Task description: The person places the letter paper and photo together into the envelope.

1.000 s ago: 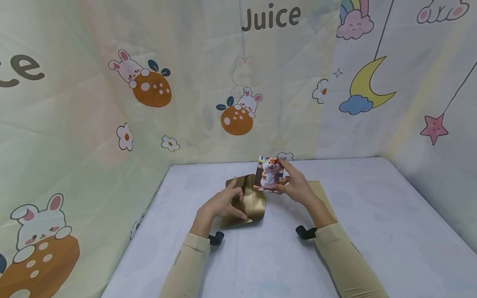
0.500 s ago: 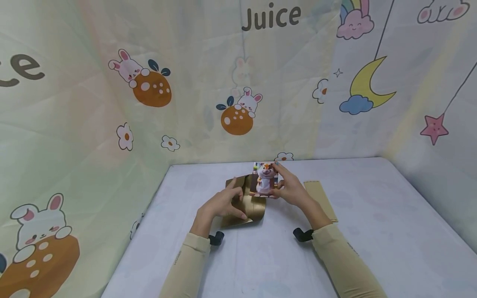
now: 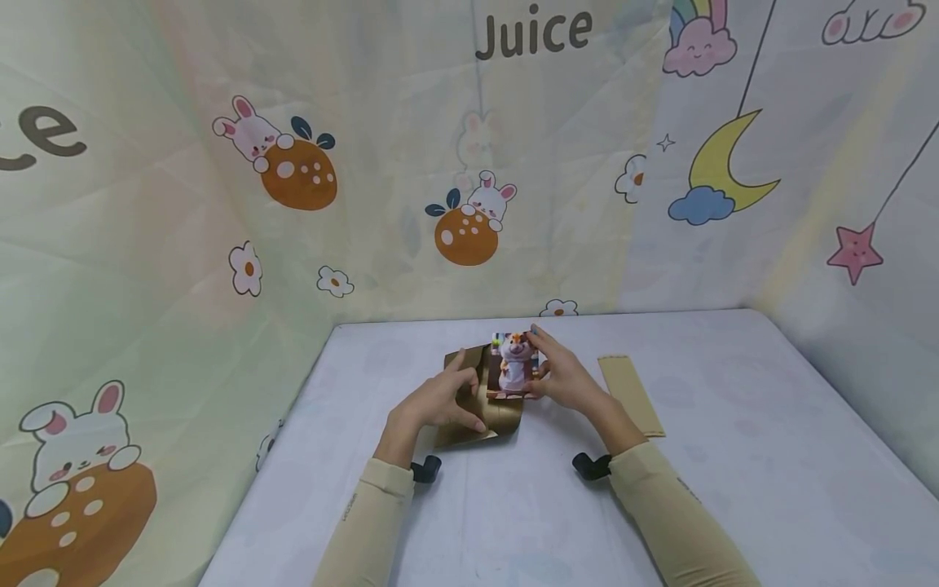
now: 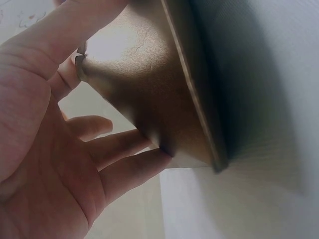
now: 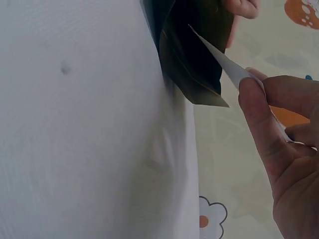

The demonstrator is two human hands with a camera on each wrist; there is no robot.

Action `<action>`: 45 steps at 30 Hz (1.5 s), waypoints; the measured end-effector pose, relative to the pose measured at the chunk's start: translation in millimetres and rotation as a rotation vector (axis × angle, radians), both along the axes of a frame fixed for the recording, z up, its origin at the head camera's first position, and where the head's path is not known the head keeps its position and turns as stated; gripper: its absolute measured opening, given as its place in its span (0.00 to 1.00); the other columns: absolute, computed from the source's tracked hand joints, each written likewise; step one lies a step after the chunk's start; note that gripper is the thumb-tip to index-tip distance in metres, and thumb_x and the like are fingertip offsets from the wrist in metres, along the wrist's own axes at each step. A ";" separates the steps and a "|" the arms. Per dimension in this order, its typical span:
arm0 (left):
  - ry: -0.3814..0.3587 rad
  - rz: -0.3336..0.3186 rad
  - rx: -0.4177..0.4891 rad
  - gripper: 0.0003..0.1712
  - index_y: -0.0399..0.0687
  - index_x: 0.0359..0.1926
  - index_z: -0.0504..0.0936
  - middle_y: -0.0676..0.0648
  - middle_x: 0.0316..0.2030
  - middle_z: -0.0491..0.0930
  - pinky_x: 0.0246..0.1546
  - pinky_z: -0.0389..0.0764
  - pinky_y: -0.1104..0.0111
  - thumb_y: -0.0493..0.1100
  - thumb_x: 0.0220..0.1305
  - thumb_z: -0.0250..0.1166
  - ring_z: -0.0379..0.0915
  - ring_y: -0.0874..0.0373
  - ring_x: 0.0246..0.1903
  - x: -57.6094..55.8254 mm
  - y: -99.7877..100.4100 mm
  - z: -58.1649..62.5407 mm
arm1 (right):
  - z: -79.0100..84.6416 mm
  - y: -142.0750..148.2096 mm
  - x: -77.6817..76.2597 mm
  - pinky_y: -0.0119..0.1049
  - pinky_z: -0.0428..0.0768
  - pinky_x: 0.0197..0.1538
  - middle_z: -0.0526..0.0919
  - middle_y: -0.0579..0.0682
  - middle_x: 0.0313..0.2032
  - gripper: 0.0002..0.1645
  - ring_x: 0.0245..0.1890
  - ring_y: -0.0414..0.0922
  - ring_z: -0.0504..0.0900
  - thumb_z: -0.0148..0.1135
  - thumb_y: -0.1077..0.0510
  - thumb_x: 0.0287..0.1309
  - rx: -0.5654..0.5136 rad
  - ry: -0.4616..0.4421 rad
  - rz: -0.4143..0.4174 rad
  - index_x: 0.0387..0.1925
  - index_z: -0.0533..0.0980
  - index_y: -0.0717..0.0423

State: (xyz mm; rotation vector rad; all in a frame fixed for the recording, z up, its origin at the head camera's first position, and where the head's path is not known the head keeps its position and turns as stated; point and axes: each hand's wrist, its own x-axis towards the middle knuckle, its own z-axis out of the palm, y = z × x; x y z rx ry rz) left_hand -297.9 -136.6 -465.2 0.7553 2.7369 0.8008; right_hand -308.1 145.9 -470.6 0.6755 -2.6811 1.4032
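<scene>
My left hand [image 3: 436, 399] grips a gold paper envelope [image 3: 504, 417] by its left side, thumb on the near face and fingertips along the edge in the left wrist view. My right hand [image 3: 568, 379] pinches a small photo card [image 3: 513, 367] with a white hamster-like figure in an apron printed on it. In the head view the card overlaps the envelope's upper right part. Seen edge-on in the right wrist view, the white card [image 5: 227, 64] has its far corner at the envelope's gaping dark opening [image 5: 199, 55].
A flat tan strip [image 3: 632, 397] lies on the white-covered table [image 3: 734, 456], right of the right hand. Behind the table hangs a printed cloth [image 3: 381, 204] with bunnies and flowers. Black wrist mounts [image 3: 590, 466] stick out inward from both sleeves.
My right hand has moved left and slightly down with the card, bringing it further over the envelope and uncovering the tan strip. The left hand and envelope have stayed in place.
</scene>
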 end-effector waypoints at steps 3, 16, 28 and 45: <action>0.007 -0.001 -0.003 0.35 0.56 0.41 0.75 0.37 0.84 0.40 0.48 0.77 0.56 0.63 0.42 0.86 0.75 0.44 0.57 -0.1 -0.2 -0.3 | -1.4 -2.1 0.4 0.31 0.81 0.34 0.48 0.59 0.83 0.59 0.36 0.43 0.80 0.76 0.73 0.50 0.003 -0.006 0.010 0.80 0.55 0.62; 0.010 0.001 -0.019 0.32 0.63 0.38 0.72 0.39 0.84 0.41 0.51 0.78 0.53 0.63 0.43 0.85 0.75 0.42 0.60 1.3 -1.2 -1.5 | -4.8 -11.3 4.1 0.32 0.81 0.34 0.50 0.61 0.82 0.57 0.34 0.40 0.79 0.77 0.69 0.53 0.056 -0.053 0.067 0.79 0.56 0.62; 0.008 -0.003 -0.019 0.31 0.64 0.37 0.73 0.40 0.84 0.41 0.51 0.78 0.55 0.62 0.43 0.85 0.75 0.46 0.59 -0.5 -1.7 -2.5 | -5.3 -19.0 7.2 0.34 0.82 0.29 0.54 0.67 0.80 0.50 0.26 0.39 0.79 0.74 0.70 0.56 0.058 -0.022 0.048 0.77 0.60 0.65; -0.006 0.001 -0.011 0.31 0.64 0.38 0.72 0.40 0.84 0.41 0.50 0.77 0.56 0.63 0.43 0.85 0.75 0.46 0.57 -0.3 -2.0 -0.6 | -8.7 -31.9 7.1 0.31 0.81 0.28 0.70 0.67 0.72 0.35 0.26 0.38 0.80 0.74 0.68 0.58 0.100 -0.031 0.002 0.66 0.74 0.68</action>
